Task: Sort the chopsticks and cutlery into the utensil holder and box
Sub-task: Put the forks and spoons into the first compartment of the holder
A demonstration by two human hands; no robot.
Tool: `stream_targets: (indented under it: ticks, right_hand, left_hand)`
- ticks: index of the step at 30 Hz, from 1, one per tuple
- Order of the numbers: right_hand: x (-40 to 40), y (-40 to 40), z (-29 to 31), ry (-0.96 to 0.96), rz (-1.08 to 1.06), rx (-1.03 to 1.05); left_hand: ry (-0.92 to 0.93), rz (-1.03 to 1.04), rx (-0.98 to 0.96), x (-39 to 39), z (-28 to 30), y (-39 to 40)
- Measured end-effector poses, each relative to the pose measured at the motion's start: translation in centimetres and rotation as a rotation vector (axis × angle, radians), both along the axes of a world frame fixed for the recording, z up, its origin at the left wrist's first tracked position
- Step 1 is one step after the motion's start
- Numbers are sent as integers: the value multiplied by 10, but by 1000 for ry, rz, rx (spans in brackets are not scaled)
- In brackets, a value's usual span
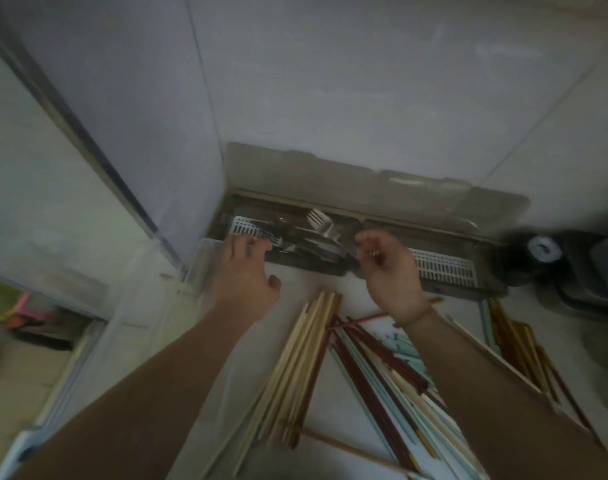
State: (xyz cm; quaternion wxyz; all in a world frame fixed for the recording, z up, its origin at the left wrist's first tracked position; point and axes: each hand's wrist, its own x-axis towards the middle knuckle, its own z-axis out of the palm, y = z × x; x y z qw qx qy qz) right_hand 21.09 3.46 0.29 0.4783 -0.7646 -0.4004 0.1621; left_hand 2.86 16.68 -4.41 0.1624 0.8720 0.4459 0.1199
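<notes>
A long grey box (448, 233) lies against the tiled wall with its translucent lid (364, 181) tipped back. Metal cutlery (313, 230) is piled in its left half on a white slotted insert (245, 226). My left hand (247, 275) rests at the box's left front edge, its fingertips on the cutlery handles. At the box's middle hovers my right hand (389, 268), fingers curled and apart, with nothing clearly in it. Pale wooden chopsticks (295, 368) and a mix of red, teal and cream chopsticks (375, 368) lie on the counter below my hands.
More brown chopsticks (517, 344) lie at the right. A dark appliance with a white knob (543, 249) stands by the box's right end. A window frame (70, 126) runs along the left, with colourful items (15, 306) beyond it.
</notes>
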Motion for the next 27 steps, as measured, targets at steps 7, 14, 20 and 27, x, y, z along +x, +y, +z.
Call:
stream_targets:
  ticks: [7, 14, 20, 27]
  right_hand:
    - [14, 103, -36, 32, 125, -346]
    - [9, 121, -42, -118, 149, -605]
    - [20, 97, -34, -187, 181, -513]
    - [50, -5, 0, 2, 162, -147]
  left_hand:
    - [2, -6, 25, -2, 3, 0]
    - [7, 29, 25, -1, 0, -1]
    - [8, 8, -27, -1, 1, 0]
    - [25, -8, -27, 0, 0, 0]
